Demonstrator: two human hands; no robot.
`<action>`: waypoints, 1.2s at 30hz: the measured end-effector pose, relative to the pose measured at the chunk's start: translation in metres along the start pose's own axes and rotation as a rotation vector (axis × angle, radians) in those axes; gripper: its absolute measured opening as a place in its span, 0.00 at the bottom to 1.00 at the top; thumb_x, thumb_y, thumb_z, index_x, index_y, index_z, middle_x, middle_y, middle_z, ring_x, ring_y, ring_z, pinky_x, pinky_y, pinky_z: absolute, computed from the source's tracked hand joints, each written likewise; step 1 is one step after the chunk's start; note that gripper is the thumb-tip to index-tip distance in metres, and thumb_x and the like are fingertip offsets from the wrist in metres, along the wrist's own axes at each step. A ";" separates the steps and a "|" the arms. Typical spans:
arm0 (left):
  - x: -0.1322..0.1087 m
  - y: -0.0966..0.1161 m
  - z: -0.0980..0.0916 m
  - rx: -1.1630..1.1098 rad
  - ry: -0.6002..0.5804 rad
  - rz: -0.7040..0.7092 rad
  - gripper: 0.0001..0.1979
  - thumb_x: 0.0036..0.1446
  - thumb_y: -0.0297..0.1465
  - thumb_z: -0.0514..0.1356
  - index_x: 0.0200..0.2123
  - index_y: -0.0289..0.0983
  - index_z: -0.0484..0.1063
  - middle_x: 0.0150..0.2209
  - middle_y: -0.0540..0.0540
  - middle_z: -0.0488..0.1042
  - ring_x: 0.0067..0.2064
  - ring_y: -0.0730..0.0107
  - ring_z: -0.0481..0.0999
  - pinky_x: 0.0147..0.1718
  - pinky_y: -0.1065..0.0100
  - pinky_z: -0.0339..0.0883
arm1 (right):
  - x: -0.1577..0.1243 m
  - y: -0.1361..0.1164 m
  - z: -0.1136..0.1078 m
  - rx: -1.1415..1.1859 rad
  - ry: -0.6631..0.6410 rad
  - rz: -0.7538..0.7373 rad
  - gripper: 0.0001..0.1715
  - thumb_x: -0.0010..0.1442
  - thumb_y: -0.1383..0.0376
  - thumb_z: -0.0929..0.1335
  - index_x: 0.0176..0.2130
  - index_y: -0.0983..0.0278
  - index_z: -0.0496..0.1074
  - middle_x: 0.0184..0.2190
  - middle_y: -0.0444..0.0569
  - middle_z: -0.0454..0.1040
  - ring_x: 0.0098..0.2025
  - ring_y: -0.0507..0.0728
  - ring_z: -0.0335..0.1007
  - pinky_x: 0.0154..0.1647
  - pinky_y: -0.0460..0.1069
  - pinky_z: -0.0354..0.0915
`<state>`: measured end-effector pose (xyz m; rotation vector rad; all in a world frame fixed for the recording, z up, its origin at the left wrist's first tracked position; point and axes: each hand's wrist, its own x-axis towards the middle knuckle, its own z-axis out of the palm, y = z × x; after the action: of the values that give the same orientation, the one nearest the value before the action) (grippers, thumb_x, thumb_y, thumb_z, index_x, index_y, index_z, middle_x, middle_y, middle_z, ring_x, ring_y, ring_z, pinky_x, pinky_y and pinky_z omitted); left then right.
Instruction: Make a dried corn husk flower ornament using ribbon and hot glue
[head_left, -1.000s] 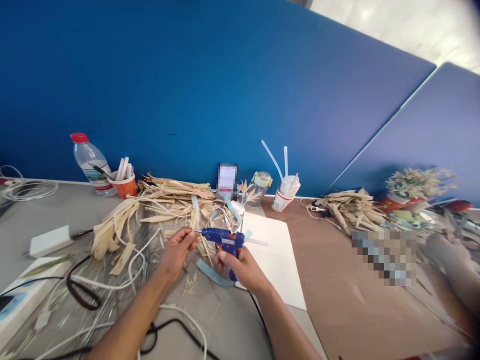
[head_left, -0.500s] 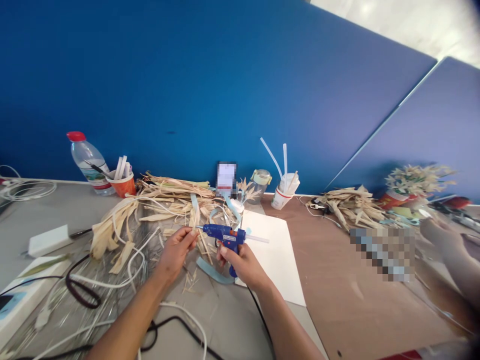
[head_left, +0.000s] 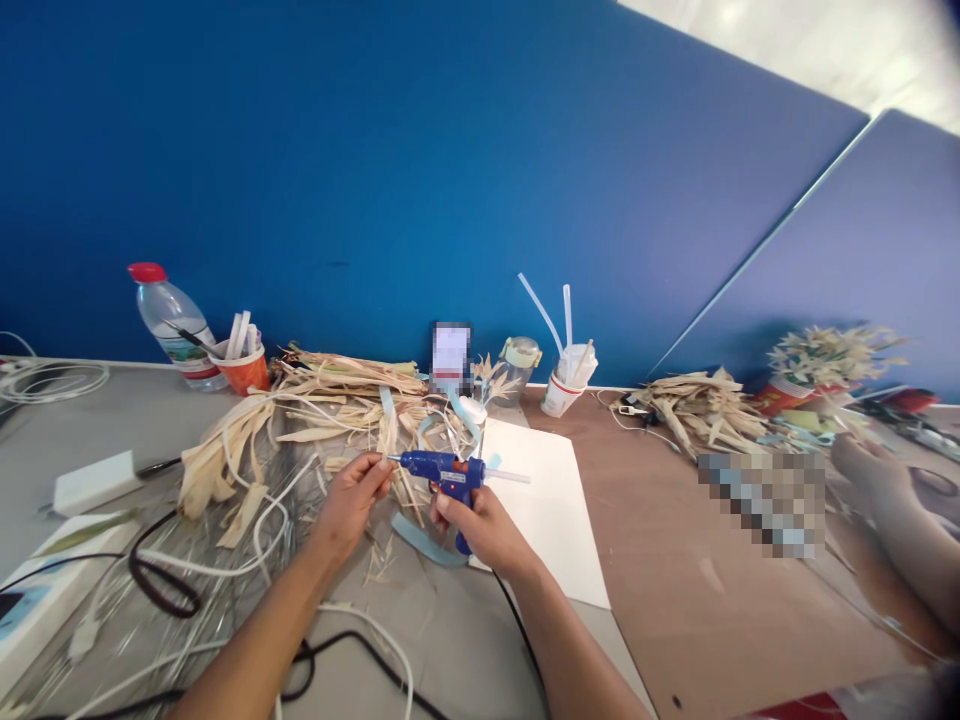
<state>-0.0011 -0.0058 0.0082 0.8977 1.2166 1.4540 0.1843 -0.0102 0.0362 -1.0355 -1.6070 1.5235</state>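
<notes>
A blue glue gun (head_left: 450,473) is gripped in my right hand (head_left: 480,520), its nozzle pointing left and a clear glue stick jutting from its back. My left hand (head_left: 360,495) is closed in a pinch at the nozzle tip; what lies between the fingertips is too small to make out. Just behind the fingers stands a pale strip of dried husk (head_left: 388,432). Dried corn husks (head_left: 345,385) are heaped behind my hands. A light blue ribbon (head_left: 426,542) curves below the glue gun.
White paper (head_left: 559,510) lies right of the glue gun. Behind stand a bottle (head_left: 176,330), an orange cup (head_left: 246,374), a phone (head_left: 451,355), a jar (head_left: 519,372) and a white cup (head_left: 559,397). Cables and a power strip (head_left: 56,590) lie left. Another person's arm (head_left: 900,510) is at right.
The glue gun and my right hand have shifted slightly left, so the nozzle sits closer to my left fingertips. The whole view has moved a little.
</notes>
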 end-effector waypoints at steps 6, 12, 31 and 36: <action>0.001 -0.002 -0.001 -0.009 -0.016 0.003 0.16 0.43 0.43 0.67 0.25 0.35 0.71 0.19 0.54 0.63 0.22 0.77 0.59 0.20 0.73 0.50 | -0.001 -0.005 -0.001 0.011 0.021 -0.009 0.17 0.55 0.54 0.66 0.25 0.65 0.69 0.22 0.45 0.67 0.26 0.51 0.63 0.28 0.46 0.60; 0.001 -0.002 -0.001 -0.007 -0.010 0.006 0.17 0.42 0.44 0.67 0.24 0.35 0.71 0.18 0.54 0.63 0.21 0.77 0.58 0.20 0.73 0.49 | -0.001 -0.001 0.001 -0.006 0.021 -0.001 0.16 0.55 0.55 0.67 0.26 0.65 0.69 0.21 0.45 0.68 0.25 0.51 0.62 0.25 0.45 0.60; 0.000 -0.001 0.000 -0.025 -0.024 0.007 0.15 0.44 0.42 0.66 0.24 0.35 0.71 0.18 0.54 0.63 0.21 0.78 0.57 0.20 0.73 0.48 | 0.000 0.001 -0.005 0.060 0.024 -0.029 0.17 0.55 0.54 0.66 0.27 0.66 0.70 0.24 0.46 0.70 0.26 0.51 0.64 0.30 0.47 0.60; 0.001 -0.004 -0.001 -0.036 -0.029 0.011 0.15 0.45 0.41 0.66 0.23 0.35 0.70 0.18 0.55 0.63 0.22 0.78 0.57 0.22 0.74 0.50 | 0.001 0.001 -0.009 0.160 -0.024 -0.085 0.20 0.56 0.51 0.67 0.34 0.66 0.73 0.27 0.48 0.72 0.27 0.51 0.65 0.32 0.47 0.61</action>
<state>-0.0016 -0.0049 0.0037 0.8989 1.1624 1.4626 0.1919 -0.0055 0.0357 -0.8536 -1.4985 1.5835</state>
